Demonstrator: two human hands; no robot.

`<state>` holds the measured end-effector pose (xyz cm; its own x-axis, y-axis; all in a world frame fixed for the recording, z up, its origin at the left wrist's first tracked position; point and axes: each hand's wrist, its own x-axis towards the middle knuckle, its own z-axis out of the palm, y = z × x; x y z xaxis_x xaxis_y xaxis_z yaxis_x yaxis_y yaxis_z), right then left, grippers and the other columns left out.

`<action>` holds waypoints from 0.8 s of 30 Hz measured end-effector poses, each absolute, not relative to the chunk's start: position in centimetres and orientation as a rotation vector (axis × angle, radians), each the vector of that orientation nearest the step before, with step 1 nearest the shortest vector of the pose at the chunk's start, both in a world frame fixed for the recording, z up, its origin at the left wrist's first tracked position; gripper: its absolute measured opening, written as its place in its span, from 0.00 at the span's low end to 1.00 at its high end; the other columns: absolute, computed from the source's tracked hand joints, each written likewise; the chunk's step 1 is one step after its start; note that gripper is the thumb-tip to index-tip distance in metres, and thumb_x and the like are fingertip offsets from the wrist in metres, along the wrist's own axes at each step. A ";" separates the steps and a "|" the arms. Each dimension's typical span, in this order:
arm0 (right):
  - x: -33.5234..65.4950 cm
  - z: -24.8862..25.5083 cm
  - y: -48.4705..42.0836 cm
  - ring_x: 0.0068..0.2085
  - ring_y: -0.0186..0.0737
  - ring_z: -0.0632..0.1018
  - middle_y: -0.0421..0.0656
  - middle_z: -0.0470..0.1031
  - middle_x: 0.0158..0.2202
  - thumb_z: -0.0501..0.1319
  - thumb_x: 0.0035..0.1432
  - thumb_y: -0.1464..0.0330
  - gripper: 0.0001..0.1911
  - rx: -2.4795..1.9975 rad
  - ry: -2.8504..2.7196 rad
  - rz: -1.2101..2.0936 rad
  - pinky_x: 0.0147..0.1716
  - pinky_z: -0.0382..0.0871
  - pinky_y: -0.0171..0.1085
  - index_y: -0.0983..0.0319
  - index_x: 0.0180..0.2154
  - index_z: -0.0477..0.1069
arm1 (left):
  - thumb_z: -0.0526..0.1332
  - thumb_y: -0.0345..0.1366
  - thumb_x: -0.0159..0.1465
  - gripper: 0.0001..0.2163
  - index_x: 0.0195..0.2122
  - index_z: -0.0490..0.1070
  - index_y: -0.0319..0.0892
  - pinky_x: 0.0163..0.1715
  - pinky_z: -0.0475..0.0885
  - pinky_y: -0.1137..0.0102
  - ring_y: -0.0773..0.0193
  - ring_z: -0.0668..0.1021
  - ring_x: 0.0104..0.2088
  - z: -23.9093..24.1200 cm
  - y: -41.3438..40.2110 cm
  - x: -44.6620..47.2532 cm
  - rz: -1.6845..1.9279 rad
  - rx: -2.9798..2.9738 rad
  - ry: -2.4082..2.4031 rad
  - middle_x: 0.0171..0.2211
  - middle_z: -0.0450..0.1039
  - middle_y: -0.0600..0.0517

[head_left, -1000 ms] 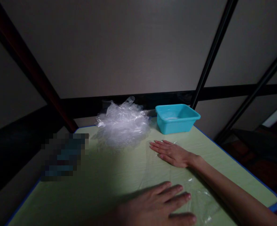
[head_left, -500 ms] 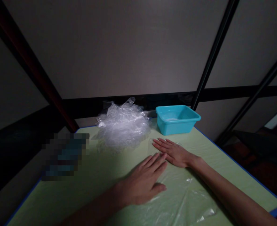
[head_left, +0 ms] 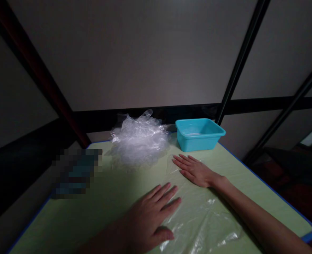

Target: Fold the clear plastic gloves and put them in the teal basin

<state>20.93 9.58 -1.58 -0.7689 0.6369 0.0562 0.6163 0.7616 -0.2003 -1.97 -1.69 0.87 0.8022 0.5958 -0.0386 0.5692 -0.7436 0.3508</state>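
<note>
A clear plastic sheet (head_left: 206, 222) lies flat on the green table (head_left: 105, 197). My right hand (head_left: 193, 171) rests flat on the sheet's far end, fingers stretched out toward the left. My left hand (head_left: 147, 218) lies flat near the sheet's left edge, fingers spread and pointing up and to the right. Neither hand holds anything.
A heap of crumpled clear plastic (head_left: 140, 141) sits at the table's far edge. Right of it stands a turquoise tub (head_left: 199, 133). A blurred-out patch (head_left: 75, 173) covers the table's left side. Dark posts and a wall rise behind the table.
My left hand first slid up and left across the sheet toward my right hand, then pulled back toward me. My right hand has hardly moved.
</note>
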 end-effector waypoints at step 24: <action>21.7 0.0 8.8 0.39 0.43 0.72 0.41 0.74 0.33 0.55 0.50 0.75 0.16 -1.116 -2.334 0.143 0.50 0.52 0.50 0.60 0.42 0.68 | 0.53 0.25 0.48 0.05 0.19 0.63 0.40 0.22 0.61 0.75 0.67 0.67 0.23 -0.5 1.5 -2.5 0.913 1.927 1.483 0.19 0.62 0.57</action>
<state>21.72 8.85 0.04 -0.5086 0.7476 0.4271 0.6900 0.6506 -0.3173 -2.51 1.51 -0.50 0.1661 0.9679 0.1884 0.6040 -0.2509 0.7564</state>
